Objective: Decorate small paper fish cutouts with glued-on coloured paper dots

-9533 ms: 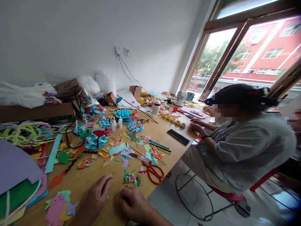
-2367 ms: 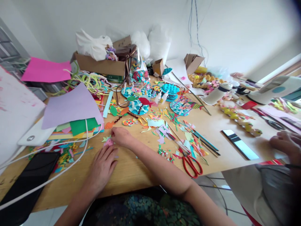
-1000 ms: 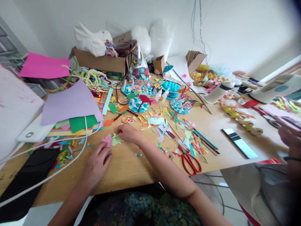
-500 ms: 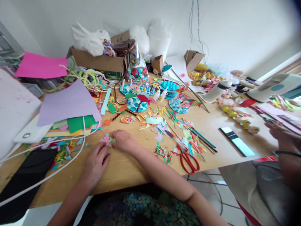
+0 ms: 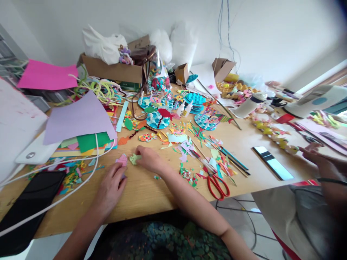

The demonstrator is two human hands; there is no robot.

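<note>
My left hand [image 5: 111, 184] rests low on the table, its fingertips gripping the lower edge of a small pink paper fish [image 5: 123, 159]. A bit of purple paper shows beside its thumb. Just to the right, my right hand [image 5: 149, 159] is closed, with a small light green paper cutout [image 5: 133, 159] between its fingers. A narrow gap separates the green cutout from the pink fish. Beyond the hands lie an orange paper fish [image 5: 124, 140] and a patterned fish [image 5: 147, 137].
Red-handled scissors [image 5: 219, 187] lie by the front edge among paper scraps [image 5: 187, 175]. Decorated blue discs [image 5: 157, 120] and glue bottles [image 5: 187, 109] stand farther back. At left are a purple sheet [image 5: 78, 117], white cable and black phone [image 5: 35, 195]. A co-worker's hand [image 5: 311, 151] is at right.
My right hand has moved slightly right with the green cutout, away from the pink fish, which now shows more fully. The left hand stays put. The co-worker's hand has shifted left.
</note>
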